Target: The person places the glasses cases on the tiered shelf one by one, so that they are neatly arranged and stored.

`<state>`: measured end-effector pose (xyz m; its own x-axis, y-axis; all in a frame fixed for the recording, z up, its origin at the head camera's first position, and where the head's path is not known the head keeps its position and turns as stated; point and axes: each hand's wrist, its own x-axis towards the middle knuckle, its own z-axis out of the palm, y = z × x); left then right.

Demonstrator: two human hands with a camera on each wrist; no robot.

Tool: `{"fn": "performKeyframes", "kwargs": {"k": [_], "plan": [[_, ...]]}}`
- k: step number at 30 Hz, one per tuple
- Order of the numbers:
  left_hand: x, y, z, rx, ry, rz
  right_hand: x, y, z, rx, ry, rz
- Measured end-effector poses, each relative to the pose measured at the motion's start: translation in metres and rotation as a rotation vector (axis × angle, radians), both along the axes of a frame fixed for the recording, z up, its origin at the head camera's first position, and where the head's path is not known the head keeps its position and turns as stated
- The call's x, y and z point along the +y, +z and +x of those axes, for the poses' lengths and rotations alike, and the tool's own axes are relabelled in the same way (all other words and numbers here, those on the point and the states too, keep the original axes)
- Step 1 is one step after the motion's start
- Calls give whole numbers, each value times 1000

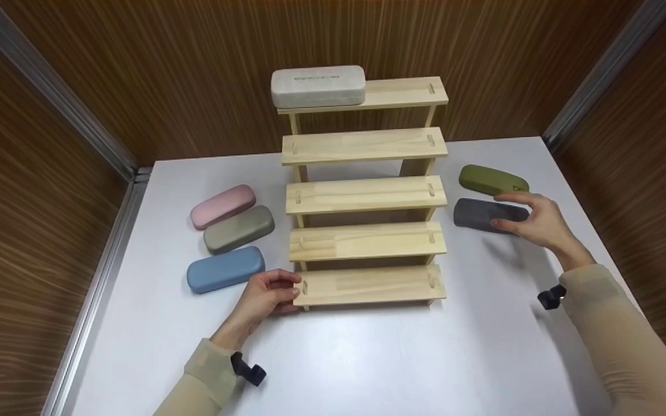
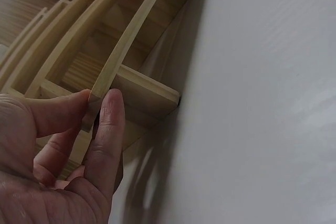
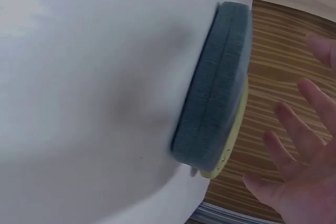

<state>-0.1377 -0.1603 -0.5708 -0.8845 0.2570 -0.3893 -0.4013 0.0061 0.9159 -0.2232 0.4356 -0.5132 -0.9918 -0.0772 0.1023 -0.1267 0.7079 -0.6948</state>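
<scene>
A stepped wooden rack (image 1: 367,286) with several tiers stands in the middle of the table. At the left end of its lowest board, my left hand (image 1: 266,293) pinches the edge between thumb and fingers; the left wrist view shows this grip on the board (image 2: 126,45) up close. On the right, my right hand (image 1: 541,219) hovers over a dark grey glasses case (image 1: 474,214), fingers spread. In the right wrist view the fingers stand apart from that case (image 3: 212,87). Just behind it lies an olive green case (image 1: 486,178).
A whitish case (image 1: 318,86) sits on the top tier's left half. Left of the rack lie a pink case (image 1: 223,206), a grey-green case (image 1: 239,229) and a blue case (image 1: 226,269). Wood-grain panels (image 1: 211,75) enclose the white table (image 1: 362,358) at the back and sides.
</scene>
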Motion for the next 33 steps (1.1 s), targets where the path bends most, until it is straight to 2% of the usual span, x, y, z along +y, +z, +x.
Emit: {"fn": "performKeyframes", "kwargs": {"k": [13, 22, 33], "plan": [[0, -2, 0, 1, 4, 17, -1, -25, -12, 32, -14, -5], [-1, -2, 0, 16, -7, 11, -5, -30, -15, 15, -13, -7], [0, -2, -1, 14, -10, -2, -8, -34, -21, -67, 4, 30]]}}
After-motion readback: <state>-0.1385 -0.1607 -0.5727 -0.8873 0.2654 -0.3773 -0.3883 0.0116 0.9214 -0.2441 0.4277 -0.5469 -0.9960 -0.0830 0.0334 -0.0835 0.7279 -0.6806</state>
